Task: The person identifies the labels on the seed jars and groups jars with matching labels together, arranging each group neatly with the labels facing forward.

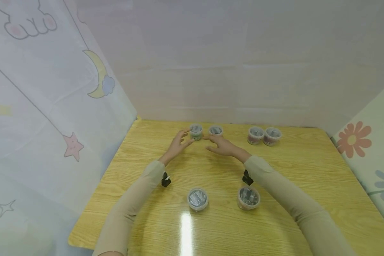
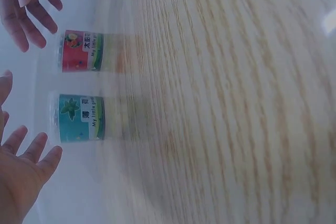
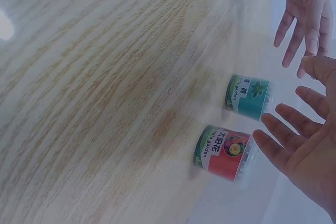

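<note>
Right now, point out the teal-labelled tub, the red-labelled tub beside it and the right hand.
Teal-labelled tub (image 2: 81,118): left wrist view, label's middle.
Red-labelled tub (image 3: 223,153): right wrist view, label's middle.
Right hand (image 1: 223,146): head view, its middle.

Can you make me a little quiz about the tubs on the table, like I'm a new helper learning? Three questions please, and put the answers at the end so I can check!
1. Count: how many round, see-through plastic tubs stand on the yellow table with wood grain in the head view?

2. Pick one: of the far pair near the middle, which stands on the person's left, the clear tub with the teal label or the clear tub with the red label?

3. True or false: those two tubs are stacked one on top of the other.

Key:
1. Six.
2. The clear tub with the teal label.
3. False; they stand side by side with a gap between them.
</note>
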A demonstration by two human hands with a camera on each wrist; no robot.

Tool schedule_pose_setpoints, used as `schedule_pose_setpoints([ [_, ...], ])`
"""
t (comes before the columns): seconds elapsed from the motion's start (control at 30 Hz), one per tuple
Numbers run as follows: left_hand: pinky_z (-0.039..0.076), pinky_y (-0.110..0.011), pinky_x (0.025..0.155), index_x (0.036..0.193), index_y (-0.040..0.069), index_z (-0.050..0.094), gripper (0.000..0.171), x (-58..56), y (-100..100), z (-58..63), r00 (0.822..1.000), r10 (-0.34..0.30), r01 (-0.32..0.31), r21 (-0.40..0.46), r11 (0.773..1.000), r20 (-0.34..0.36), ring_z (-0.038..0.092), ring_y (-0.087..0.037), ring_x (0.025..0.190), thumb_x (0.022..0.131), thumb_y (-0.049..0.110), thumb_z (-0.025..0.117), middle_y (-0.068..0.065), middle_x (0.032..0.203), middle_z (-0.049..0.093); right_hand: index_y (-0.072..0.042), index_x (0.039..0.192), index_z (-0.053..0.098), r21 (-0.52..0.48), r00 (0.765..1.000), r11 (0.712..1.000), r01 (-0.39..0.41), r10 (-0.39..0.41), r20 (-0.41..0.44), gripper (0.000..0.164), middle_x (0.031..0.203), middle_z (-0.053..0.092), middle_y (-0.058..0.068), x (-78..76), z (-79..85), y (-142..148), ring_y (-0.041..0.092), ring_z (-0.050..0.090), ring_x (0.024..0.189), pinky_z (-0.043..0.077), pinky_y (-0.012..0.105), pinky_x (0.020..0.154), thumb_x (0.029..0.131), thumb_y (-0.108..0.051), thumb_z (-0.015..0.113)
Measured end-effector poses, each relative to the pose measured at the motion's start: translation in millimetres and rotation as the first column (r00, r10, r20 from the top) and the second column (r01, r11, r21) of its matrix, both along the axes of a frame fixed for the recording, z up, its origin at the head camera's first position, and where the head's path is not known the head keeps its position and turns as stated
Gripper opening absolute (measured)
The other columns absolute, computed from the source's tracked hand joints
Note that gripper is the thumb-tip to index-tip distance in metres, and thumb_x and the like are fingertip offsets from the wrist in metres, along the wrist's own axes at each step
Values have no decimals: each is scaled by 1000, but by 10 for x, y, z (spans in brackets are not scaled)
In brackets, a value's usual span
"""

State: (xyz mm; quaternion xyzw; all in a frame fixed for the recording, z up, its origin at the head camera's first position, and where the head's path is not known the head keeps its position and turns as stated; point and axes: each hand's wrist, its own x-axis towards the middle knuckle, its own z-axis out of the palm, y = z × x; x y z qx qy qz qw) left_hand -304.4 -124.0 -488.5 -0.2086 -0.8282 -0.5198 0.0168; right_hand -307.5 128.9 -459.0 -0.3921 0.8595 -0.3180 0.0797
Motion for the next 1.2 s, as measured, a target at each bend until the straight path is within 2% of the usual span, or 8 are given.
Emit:
schedule_pose_setpoints([
  [0.2, 29, -65, 106, 144, -9, 33, 56, 192, 55, 271, 998, -67, 67, 16, 998, -18, 34, -53, 131, 97, 5, 60, -32, 148, 29, 6, 142, 42, -27, 1000, 999, -26, 25, -15, 50, 144, 41, 26, 25, 27, 50, 47, 44, 127, 40, 56, 103, 98, -12, 59],
  [0.27, 30, -65, 106, 144, -11, 33, 55, 217, 69, 303, 997, -77, 77, 2, 997, -28, 34, -53, 131, 97, 3, 59, -34, 147, 28, 5, 142, 42, -33, 999, 999, -32, 32, -8, 51, 145, 40, 25, 40, 48, 62, 46, 44, 127, 39, 56, 104, 98, -13, 60],
  [0.4, 29, -65, 106, 144, -11, 32, 57, 149, 89, 192, 996, -81, 81, 7, 997, -43, 34, -52, 131, 98, 7, 59, -32, 148, 28, 4, 143, 41, -35, 999, 999, -35, 35, -1, 52, 147, 39, 25, 63, 84, 91, 45, 45, 127, 39, 56, 104, 99, -16, 60],
  [0.5, 29, -63, 107, 145, -7, 33, 58, 84, 101, 76, 997, -71, 71, 0, 997, -40, 35, -47, 133, 98, 10, 60, -27, 148, 30, 4, 143, 42, -29, 1000, 999, -29, 29, -2, 52, 149, 35, 26, 79, 90, 124, 44, 45, 128, 38, 56, 104, 99, -17, 59],
  [0.6, 31, -57, 109, 147, -1, 34, 59, 63, 106, 18, 997, -71, 70, -20, 997, -36, 36, -41, 134, 98, 15, 61, -20, 148, 33, 5, 143, 43, -23, 1000, 999, -23, 23, 3, 52, 151, 30, 27, 97, 82, 159, 44, 44, 128, 38, 57, 104, 99, -17, 60],
  [0.97, 33, -53, 109, 146, 0, 36, 59, 114, 149, 33, 991, -123, 119, -70, 990, -53, 38, -38, 133, 98, 22, 61, -16, 145, 37, 5, 142, 43, -38, 999, 999, -35, 35, -9, 50, 153, 30, 21, 144, 63, 271, 40, 38, 134, 35, 56, 107, 98, -14, 60],
  [1.2, 33, -53, 110, 147, 0, 36, 59, 160, 179, 57, 985, -159, 152, -101, 983, -65, 36, -34, 135, 98, 20, 61, -17, 150, 34, 3, 143, 43, -73, 998, 996, -55, 54, -17, 50, 154, 31, 17, 180, 64, 326, 42, 34, 136, 34, 56, 108, 99, -12, 59],
])
